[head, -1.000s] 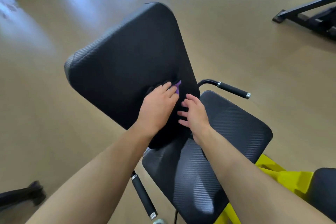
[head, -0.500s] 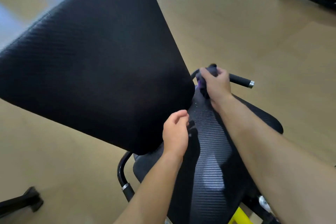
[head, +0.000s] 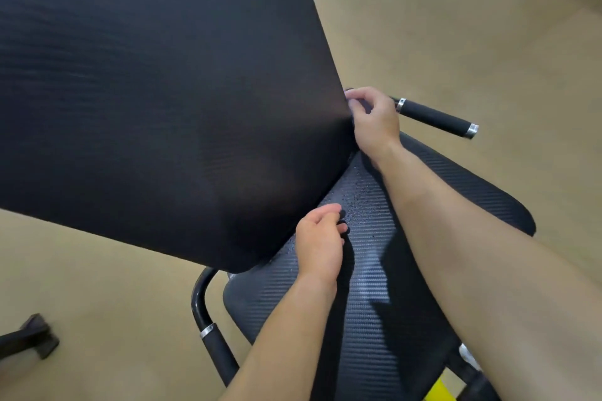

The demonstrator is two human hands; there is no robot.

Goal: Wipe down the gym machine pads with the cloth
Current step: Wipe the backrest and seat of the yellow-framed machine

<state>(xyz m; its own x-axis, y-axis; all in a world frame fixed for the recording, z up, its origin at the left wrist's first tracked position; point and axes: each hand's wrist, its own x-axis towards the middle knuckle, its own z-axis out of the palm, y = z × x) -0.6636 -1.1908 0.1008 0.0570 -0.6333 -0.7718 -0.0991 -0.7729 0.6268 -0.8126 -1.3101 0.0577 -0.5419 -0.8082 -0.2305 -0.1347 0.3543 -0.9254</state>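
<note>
While right hand point(head: 374, 122) grip pinches cloth point(head: 358, 106) at back pad point(head: 156, 91) edge, left hand point(head: 321, 242) loosely curled, empty.

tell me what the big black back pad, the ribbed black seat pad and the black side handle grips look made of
Big black back pad: likely vinyl or faux leather over padding, matte with a fine weave-like grain.
Ribbed black seat pad: the same sort of cover, with a carbon-fibre-style embossed pattern that catches a soft sheen.
Black side handle grips: probably foam or rubber, dull, capped by shiny metal-looking rings.

two bare forearms, no sleeves; left grip point(head: 321, 239), right grip point(head: 374, 122) ungloved, no rings.
</note>
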